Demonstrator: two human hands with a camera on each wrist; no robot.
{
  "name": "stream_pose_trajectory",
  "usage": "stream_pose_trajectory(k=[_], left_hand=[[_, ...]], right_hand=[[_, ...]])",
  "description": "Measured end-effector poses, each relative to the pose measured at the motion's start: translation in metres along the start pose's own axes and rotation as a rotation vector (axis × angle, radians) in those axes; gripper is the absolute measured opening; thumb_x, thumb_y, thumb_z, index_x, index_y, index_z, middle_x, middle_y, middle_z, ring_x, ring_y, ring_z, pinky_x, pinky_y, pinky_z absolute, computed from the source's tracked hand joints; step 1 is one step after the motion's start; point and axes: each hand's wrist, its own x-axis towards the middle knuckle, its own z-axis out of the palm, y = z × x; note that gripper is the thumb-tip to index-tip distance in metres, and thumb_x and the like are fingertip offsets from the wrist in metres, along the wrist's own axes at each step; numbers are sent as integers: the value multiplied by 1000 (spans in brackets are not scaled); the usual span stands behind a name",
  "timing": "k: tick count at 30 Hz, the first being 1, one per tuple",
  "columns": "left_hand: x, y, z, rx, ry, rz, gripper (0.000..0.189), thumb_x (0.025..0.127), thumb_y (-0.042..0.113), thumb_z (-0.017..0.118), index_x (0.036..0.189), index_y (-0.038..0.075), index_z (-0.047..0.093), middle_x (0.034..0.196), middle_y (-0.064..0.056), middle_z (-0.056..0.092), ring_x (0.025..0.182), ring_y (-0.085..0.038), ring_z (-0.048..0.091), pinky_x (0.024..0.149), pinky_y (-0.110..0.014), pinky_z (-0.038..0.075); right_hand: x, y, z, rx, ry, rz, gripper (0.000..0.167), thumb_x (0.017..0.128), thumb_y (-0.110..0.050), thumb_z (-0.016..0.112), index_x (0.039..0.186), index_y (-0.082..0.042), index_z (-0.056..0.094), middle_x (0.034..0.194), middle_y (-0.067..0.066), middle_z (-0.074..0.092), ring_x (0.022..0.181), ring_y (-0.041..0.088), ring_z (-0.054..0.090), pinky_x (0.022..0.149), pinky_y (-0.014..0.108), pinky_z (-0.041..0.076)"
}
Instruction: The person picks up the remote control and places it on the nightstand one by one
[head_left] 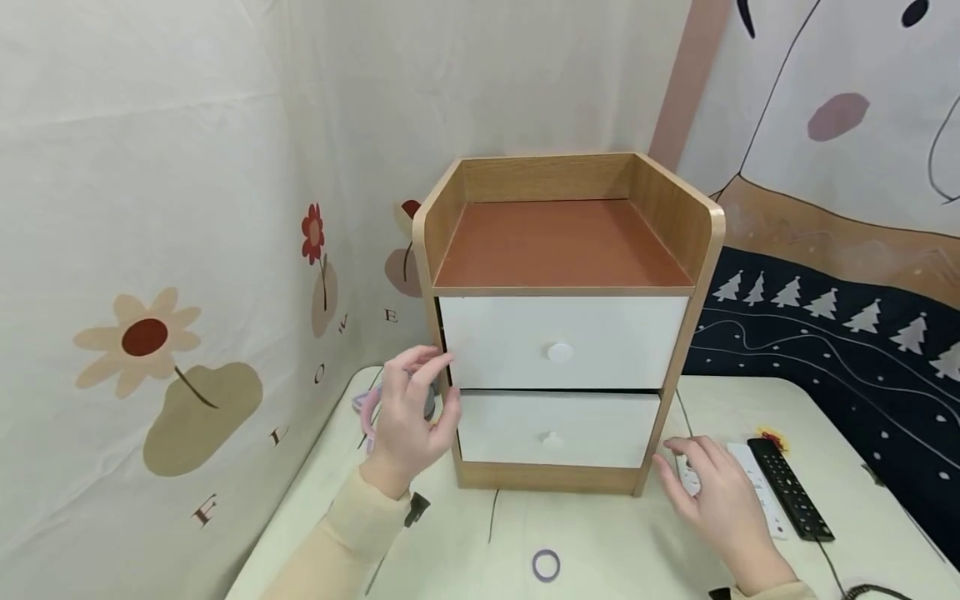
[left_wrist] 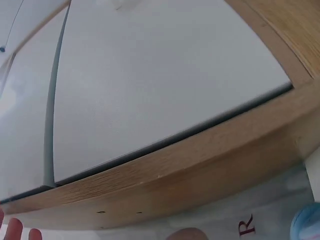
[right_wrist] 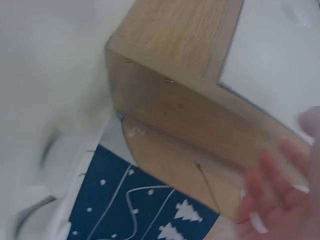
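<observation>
A small wooden desktop cabinet with a brown top shelf stands on the table. It has an upper white drawer and a lower white drawer, each with a round white knob. Beside the cabinet's left edge is my left hand, its fingers loosely bent and the fingertips right at the side panel. My right hand hovers by the lower right side, fingers relaxed and nothing held. In the right wrist view the fingers show beside the wooden side panel.
A purple ring lies on the table in front of the cabinet. Behind my left hand are pinkish-purple items, partly hidden. At right lie a white power strip and a black button-covered strip. Printed fabric surrounds the table.
</observation>
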Motion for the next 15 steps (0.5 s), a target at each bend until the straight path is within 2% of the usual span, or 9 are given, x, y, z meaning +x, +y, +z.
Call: stream_pose_trajectory(k=[2,3,7,10,15], left_hand=[[-2,-4,4,-16,21,-56,42,94,9,64,134,-4,64,132,-32,57,102,-37,63,78,-40,53],[-3,-5,6,-25,22,-87,44,93,7,65,136,-5,63,134,-33,56,103,-37,63,79,-41,55],[-9,-7,14,-60,0,-174,51,94,4,65,143,-6,57,140,-35,53,108,-37,64,89,-42,56],[-12,-7,19,-94,-1,-214,56,94,2,65,148,-6,53,141,-34,54,111,-37,63,94,-40,55],[-12,-10,28,-142,77,-217,60,94,-3,63,151,-11,48,136,-35,56,110,-38,61,96,-33,55]], right_hand=[[-6,4,3,-30,-69,97,29,90,-19,83,115,-5,77,102,11,75,91,31,72,78,50,58],[-10,5,4,-50,-119,150,33,89,-18,85,118,-5,76,106,13,75,93,34,73,79,54,59],[-22,11,6,-82,-354,342,45,97,-26,81,133,-1,70,119,25,71,103,47,72,87,67,59],[-29,15,8,-95,-477,416,55,99,-31,80,140,2,66,123,31,69,105,51,71,92,70,58],[-30,22,11,-142,-564,484,66,99,-37,79,146,6,61,126,38,65,106,55,70,92,71,58]])
